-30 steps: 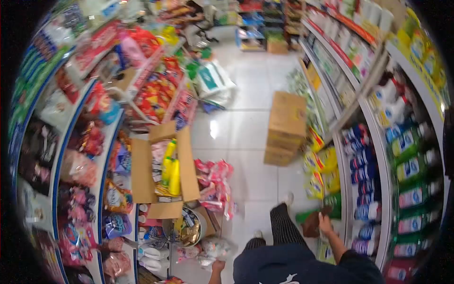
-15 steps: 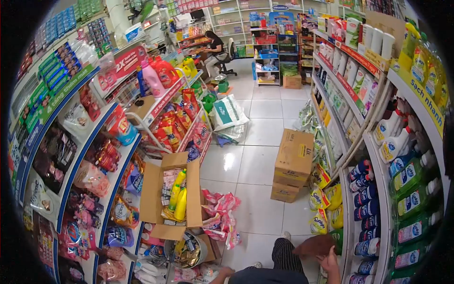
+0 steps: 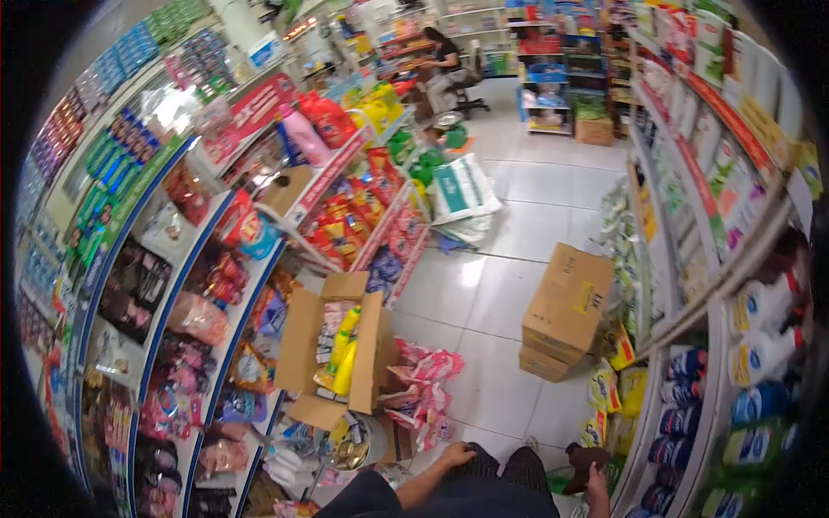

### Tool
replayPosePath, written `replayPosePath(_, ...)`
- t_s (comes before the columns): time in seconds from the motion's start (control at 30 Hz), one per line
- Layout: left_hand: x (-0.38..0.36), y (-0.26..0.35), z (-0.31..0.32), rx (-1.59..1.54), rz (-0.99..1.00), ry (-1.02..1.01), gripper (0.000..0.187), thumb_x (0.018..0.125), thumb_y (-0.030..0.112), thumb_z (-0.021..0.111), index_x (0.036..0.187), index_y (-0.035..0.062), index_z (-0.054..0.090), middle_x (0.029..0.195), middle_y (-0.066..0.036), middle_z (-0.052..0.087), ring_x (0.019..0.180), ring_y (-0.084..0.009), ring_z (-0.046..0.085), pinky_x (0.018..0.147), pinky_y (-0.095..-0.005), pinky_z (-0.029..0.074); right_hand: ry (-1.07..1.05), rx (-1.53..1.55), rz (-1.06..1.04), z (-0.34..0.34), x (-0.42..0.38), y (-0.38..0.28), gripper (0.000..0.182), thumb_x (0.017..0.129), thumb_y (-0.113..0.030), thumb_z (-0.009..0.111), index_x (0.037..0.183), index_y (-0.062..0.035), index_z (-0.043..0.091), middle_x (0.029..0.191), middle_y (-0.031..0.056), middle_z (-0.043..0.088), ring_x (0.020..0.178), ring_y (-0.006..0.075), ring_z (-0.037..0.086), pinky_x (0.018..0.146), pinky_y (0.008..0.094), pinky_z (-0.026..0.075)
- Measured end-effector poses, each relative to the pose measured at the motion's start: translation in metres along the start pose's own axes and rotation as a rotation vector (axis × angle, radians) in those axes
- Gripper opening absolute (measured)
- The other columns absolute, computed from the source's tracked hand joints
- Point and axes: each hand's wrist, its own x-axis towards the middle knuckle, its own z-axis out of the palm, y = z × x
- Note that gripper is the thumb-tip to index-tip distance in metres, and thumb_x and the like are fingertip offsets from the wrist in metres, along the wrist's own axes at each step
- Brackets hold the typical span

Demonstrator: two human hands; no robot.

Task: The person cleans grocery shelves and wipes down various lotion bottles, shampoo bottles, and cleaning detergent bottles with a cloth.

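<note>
My left hand [image 3: 458, 455] rests on my dark striped trouser knee [image 3: 484, 464], holding nothing. On the right, my right hand [image 3: 597, 485] grips a brown cloth [image 3: 587, 459], bunched and hanging low in front of the right-hand shelf. Beside the cloth, yellow Sunlight packs [image 3: 602, 388] stand along the shelf's foot. To the left of my left hand are a bucket [image 3: 373, 442] of small packets and an open cardboard box [image 3: 299, 345] with yellow bottles [image 3: 344, 356] in it.
Pink plastic wrapping [image 3: 423, 388] lies on the floor beside the open box. Closed Lix cartons [image 3: 566, 302] are stacked in the aisle. Shelves of packs and bottles line both sides. A white sack [image 3: 466, 190] lies farther up. A person [image 3: 445, 65] sits at the back.
The view has tilted and turned left. My left hand has moved from the bottom edge up onto my knee. The cloth in my right hand now looks lower and more bunched.
</note>
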Motion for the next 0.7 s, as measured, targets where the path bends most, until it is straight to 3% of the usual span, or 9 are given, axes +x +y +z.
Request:
replayPosePath(0.07,-0.005,0.017,-0.007,0.076,0.032,-0.021,0.061,0.068,0.044,0.061,0.115,0.0069,0.050,0.110,-0.020,0.054,0.101,-0.0319,0.053,0.087,-0.0390,0.042,-0.010,-0.019,0.008,0.005,-0.007,-0.034,0.063,0.085,-0.050,0.043,0.122,0.0009,0.040,0.112,0.0103,0.052,0.099,0.0235,0.050,0.085,0.0365,0.038)
replayPosePath(0.17,-0.001,0.023,-0.019,-0.018,0.022,-0.161,0.076,0.068,0.044,0.064,0.127,0.0052,0.036,0.118,-0.023,0.048,0.106,-0.0337,0.049,0.089,-0.0395,0.040,-0.118,-0.066,-0.037,0.001,-0.006,-0.080,0.072,0.085,-0.052,0.039,0.133,-0.0025,0.020,0.135,0.0162,0.027,0.123,0.0299,0.030,0.097,0.0395,0.029)
replayPosePath(0.23,0.019,-0.001,-0.018,-0.312,0.111,-0.204,0.083,0.068,0.043,0.065,0.131,0.0034,0.028,0.120,-0.024,0.045,0.108,-0.0352,0.047,0.091,-0.0398,0.039,-0.023,-0.022,-0.205,0.016,0.040,-0.078,0.065,0.086,-0.049,0.041,0.127,0.0013,0.035,0.126,0.0175,0.041,0.115,0.0289,0.041,0.093,0.0365,0.032)
replayPosePath(0.27,0.011,0.019,-0.040,-0.514,-0.035,-0.272,0.082,0.070,0.042,0.065,0.129,-0.0010,0.028,0.118,-0.022,0.047,0.108,-0.0321,0.047,0.093,-0.0370,0.037,0.014,-0.044,-0.185,0.026,0.052,-0.089,0.067,0.086,-0.050,0.040,0.129,0.0007,0.032,0.129,0.0180,0.036,0.118,0.0307,0.036,0.096,0.0378,0.030)
replayPosePath(0.33,0.021,0.036,-0.064,-0.407,-0.117,-0.249,0.072,0.072,0.044,0.061,0.124,-0.0021,0.038,0.115,-0.019,0.050,0.104,-0.0266,0.051,0.089,-0.0335,0.039,0.091,-0.085,-0.141,0.041,0.071,-0.119,0.070,0.086,-0.052,0.038,0.132,-0.0003,0.026,0.136,0.0191,0.025,0.123,0.0343,0.028,0.100,0.0404,0.025)
replayPosePath(0.5,0.101,0.059,-0.089,-0.326,-0.125,-0.191,0.059,0.073,0.044,0.054,0.115,0.0026,0.051,0.104,-0.019,0.058,0.097,-0.0291,0.055,0.085,-0.0364,0.042,0.305,-0.064,-0.526,0.066,0.062,-0.227,0.065,0.089,-0.047,0.033,0.129,0.0041,0.029,0.132,0.0242,0.029,0.121,0.0372,0.029,0.100,0.0402,0.025)
replayPosePath(0.63,0.164,0.065,-0.125,-0.019,-0.091,-0.091,0.047,0.073,0.043,0.051,0.105,0.0095,0.058,0.099,-0.021,0.059,0.096,-0.0348,0.055,0.085,-0.0392,0.042,0.391,0.067,-0.622,0.088,0.027,-0.306,0.065,0.090,-0.046,0.032,0.126,0.0078,0.032,0.132,0.0267,0.028,0.119,0.0388,0.030,0.098,0.0412,0.026)
replayPosePath(0.67,0.179,0.069,-0.137,0.007,-0.099,-0.091,0.047,0.073,0.043,0.051,0.105,0.0096,0.058,0.098,-0.021,0.059,0.095,-0.0348,0.055,0.085,-0.0396,0.042,0.460,0.068,-0.449,0.098,0.029,-0.322,0.063,0.090,-0.046,0.033,0.120,0.0098,0.038,0.127,0.0279,0.034,0.113,0.0388,0.037,0.094,0.0420,0.030)
replayPosePath(0.7,0.188,0.066,-0.137,0.034,-0.108,-0.102,0.047,0.073,0.043,0.051,0.105,0.0097,0.057,0.098,-0.021,0.059,0.095,-0.0349,0.056,0.084,-0.0400,0.042,0.460,0.117,-0.542,0.105,0.044,-0.329,0.063,0.090,-0.046,0.033,0.119,0.0099,0.039,0.125,0.0285,0.036,0.111,0.0386,0.039,0.092,0.0424,0.031)
